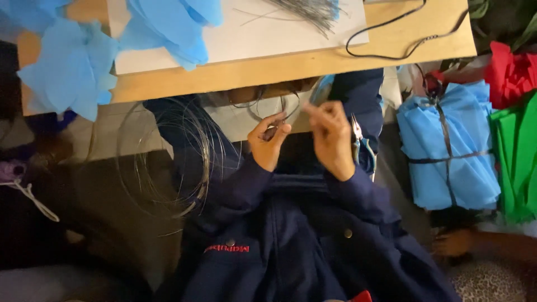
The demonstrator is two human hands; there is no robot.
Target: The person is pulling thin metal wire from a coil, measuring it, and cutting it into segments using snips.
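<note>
Far left: blue paper [70, 70] spread over the board [268, 70], w/ white sheet [268, 33] on top of the board. Below that, a wire coil [168, 159] hangs in big loose loops beside the person's navy sleeve.

Centre: left hand [268, 142], fingers curled tight, thumb & forefinger pinched narrow on a thin wire [274, 112] that loops up just under the board edge. Something small & dark sits in the pinch; can't tell what. Right hand [331, 137] just beside it, fingers bunched, tips pinched up near the same wire; can't tell if it actually grips. Hands close, not touching. Pliers [361, 145] w/ blue handles lie on the lap just right of the right hand.

Top centre-right: bundle of cut wires [307, 10] on the sheet, black cable [391, 39] across the board.

Right: blue bundle [447, 145] tied w/ dark strap, then red paper [512, 72] & green paper [517, 156] at the edge.
</note>
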